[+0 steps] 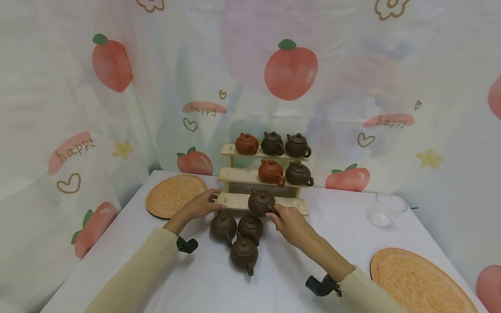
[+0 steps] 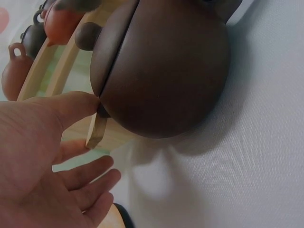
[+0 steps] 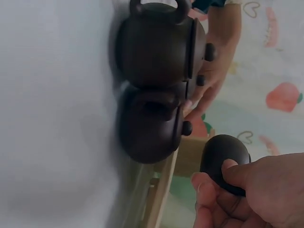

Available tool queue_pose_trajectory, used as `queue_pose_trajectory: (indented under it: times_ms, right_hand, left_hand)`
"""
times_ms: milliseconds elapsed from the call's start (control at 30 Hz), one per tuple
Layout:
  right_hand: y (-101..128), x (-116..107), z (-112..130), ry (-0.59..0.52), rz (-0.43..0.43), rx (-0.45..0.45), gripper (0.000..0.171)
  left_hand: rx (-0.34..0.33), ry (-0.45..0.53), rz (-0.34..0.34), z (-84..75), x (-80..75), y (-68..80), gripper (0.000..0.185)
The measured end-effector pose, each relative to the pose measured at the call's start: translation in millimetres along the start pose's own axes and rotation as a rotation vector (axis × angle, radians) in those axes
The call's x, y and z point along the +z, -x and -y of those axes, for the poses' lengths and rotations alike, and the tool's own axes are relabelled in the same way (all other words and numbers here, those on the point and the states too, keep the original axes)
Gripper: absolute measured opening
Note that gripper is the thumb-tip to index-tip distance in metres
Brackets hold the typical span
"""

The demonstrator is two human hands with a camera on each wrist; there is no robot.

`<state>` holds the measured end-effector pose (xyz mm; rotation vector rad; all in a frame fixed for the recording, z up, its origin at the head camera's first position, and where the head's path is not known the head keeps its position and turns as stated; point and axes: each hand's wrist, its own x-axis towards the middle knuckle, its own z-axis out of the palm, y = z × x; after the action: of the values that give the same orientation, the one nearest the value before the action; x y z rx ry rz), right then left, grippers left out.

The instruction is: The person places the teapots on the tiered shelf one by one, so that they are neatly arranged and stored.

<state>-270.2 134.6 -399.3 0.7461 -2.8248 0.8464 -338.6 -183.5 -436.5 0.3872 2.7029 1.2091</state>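
Note:
A dark brown teapot [image 1: 262,202] is over the lowest board of a three-tier wooden stand [image 1: 235,201]. My right hand [image 1: 293,226] pinches it by the handle side, thumb on top in the right wrist view. My left hand [image 1: 201,204] touches the left end of that lowest board, its fingers mostly straight and spread in the left wrist view. Close below the stand, three more brown teapots stand on the table: one at left [image 1: 223,227], one at right [image 1: 250,227] and one nearest me [image 1: 244,254]. The left one fills much of the left wrist view.
On the top tier are a reddish teapot [image 1: 246,144] and two dark ones; the middle tier holds a reddish teapot [image 1: 271,172] and a dark one [image 1: 299,174]. Round orange mats lie at left [image 1: 172,195] and right front [image 1: 419,282]. A clear glass vessel [image 1: 385,211] stands at right.

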Motion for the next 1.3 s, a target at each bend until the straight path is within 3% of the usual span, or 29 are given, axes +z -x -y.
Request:
queue_pose_trajectory:
  times_ms: [400, 633, 800, 1300]
  right_hand:
    - [-65.3, 2.8, 32.2, 0.063, -0.049, -0.041, 0.028]
    - [-94.4, 3.5, 40.5, 0.084, -0.033, 0.054, 0.028]
    - [-107.2, 5.9, 43.0, 0.073, -0.011, 0.119, 0.03]
    - [-128.5, 8.1, 40.1, 0.086, 0.027, 0.165, 0.037]
  left_hand:
    - [-0.009, 0.004, -0.002, 3.1, 0.8, -1.8, 0.068]
    - [-0.006, 0.0, 0.0, 3.9, 1.4, -4.1, 0.069]
    - [-0.005, -0.01, 0.009, 4.6, 1.5, -5.8, 0.069]
    - [-0.015, -0.003, 0.0, 4.5, -1.2, -4.3, 0.068]
